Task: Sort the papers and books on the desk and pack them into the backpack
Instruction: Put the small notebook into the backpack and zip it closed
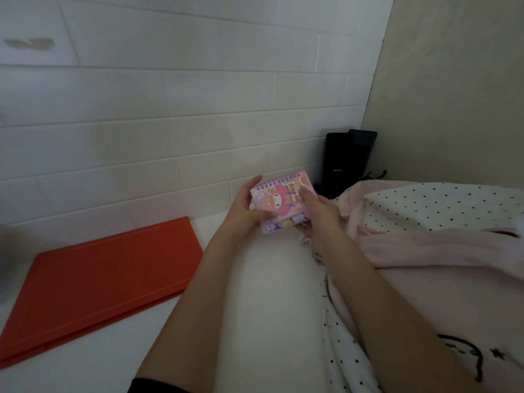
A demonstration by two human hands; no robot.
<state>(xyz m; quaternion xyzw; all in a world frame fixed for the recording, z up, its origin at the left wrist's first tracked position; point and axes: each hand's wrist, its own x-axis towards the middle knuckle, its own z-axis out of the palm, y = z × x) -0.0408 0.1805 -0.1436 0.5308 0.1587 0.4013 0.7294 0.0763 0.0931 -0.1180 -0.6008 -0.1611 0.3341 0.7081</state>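
- A small pink spiral notebook (280, 204) is held above the white desk (263, 293), just right of the frame's centre.
- Its spiral edge is at the top, running from lower left to upper right; the cartoon cover faces the camera.
- Its long axis follows the spiral, slanting up toward the right; the bottom edge points to the lower part of the frame.
- More small pads seem stacked under it, a purple one showing at the bottom edge; how many, I cannot tell.
- The left hand (243, 214) grasps the stack from the left, thumb laid across the lower cover, fingers curled up behind the left edge.
- The right hand (320, 214) grasps it from the right, thumb on the cover near the spiral, fingers underneath.
- The notebook sits between the two hands, touching both.
- A red folder (102, 282) lies flat on the desk at lower left, well apart from the hands.
- A pink backpack (442, 259) with a dotted white panel fills the lower right, just beside the right wrist.
- A black speaker (344, 163) stands upright against the tiled wall (170, 109), behind the notebook.
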